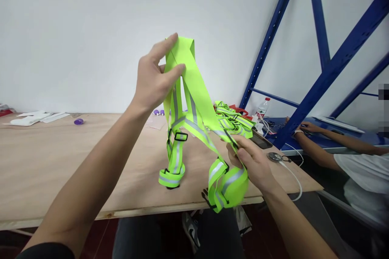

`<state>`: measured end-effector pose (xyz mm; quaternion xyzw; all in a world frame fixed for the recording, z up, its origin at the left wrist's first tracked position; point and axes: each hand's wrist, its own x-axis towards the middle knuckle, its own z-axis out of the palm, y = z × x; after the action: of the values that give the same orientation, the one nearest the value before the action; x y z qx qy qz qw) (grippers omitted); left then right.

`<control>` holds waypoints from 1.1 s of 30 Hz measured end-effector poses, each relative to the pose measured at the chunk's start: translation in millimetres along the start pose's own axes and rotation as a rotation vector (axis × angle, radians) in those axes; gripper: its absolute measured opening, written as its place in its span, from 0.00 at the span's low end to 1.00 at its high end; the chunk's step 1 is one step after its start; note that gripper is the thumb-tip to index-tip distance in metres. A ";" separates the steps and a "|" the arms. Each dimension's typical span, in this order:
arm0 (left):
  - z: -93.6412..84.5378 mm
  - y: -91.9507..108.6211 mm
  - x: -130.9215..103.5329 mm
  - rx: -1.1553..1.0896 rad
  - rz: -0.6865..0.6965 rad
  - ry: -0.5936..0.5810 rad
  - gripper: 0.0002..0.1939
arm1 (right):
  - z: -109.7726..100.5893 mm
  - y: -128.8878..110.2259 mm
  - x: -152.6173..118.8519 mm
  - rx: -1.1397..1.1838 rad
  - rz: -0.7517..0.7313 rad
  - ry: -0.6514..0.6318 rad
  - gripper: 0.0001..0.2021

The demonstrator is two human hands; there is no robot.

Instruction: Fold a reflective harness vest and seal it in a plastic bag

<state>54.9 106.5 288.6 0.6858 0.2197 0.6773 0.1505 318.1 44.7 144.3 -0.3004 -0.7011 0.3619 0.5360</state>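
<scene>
My left hand (154, 79) is raised above the table and pinches the top fold of a neon-green reflective strap vest (194, 109). The vest's straps with grey reflective stripes and black buckles hang down from it. One lower loop (172, 178) rests on the wooden tabletop (60, 162). My right hand (251, 162) grips another strap of the same vest near the table's front edge, with a rolled loop (227, 188) hanging below it.
A pile of more green vests (234, 120) lies behind on the table, beside a phone (260, 140) and a water bottle (263, 107). White papers (36, 117) and a purple cap (78, 121) sit far left. Another person's arms (331, 145) rest at right by blue shelving (319, 77).
</scene>
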 end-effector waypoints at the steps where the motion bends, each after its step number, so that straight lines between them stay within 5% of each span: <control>1: -0.2 0.9 5.0 0.000 0.015 0.000 0.29 | -0.4 -2.6 3.2 0.021 0.023 -0.004 0.17; 6: 6.1 5.7 20.3 0.015 -0.009 -0.003 0.29 | 8.6 -19.6 14.4 -0.214 -0.052 -0.008 0.15; 10: 12.4 10.7 29.1 0.019 -0.094 -0.020 0.26 | 16.1 -33.8 18.4 -0.453 -0.145 -0.276 0.18; 12: 13.6 12.3 33.1 0.000 -0.151 -0.057 0.21 | 15.0 -39.3 25.8 -0.419 -0.206 -0.309 0.17; 17: 16.5 10.7 38.4 -0.078 -0.275 -0.241 0.19 | 10.2 -43.9 72.8 -0.174 -0.420 0.257 0.17; 19: 18.1 8.8 39.6 -0.083 -0.279 -0.317 0.20 | 13.3 -41.3 95.7 -0.098 -0.432 0.302 0.16; 23: 17.7 4.9 42.0 -0.051 -0.217 -0.353 0.14 | 24.5 -28.6 128.5 0.092 -0.337 0.179 0.24; 28: 13.3 -5.7 36.9 -0.025 -0.164 -0.336 0.11 | 39.2 -5.5 150.0 0.131 -0.314 0.220 0.20; 33: 9.3 -24.3 13.2 0.038 -0.113 -0.327 0.09 | 52.2 15.7 163.5 0.205 -0.248 -0.111 0.25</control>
<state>61.7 134.9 287.4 0.7762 0.2433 0.5428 0.2090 228.1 176.1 210.1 -0.1348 -0.7206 0.3787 0.5649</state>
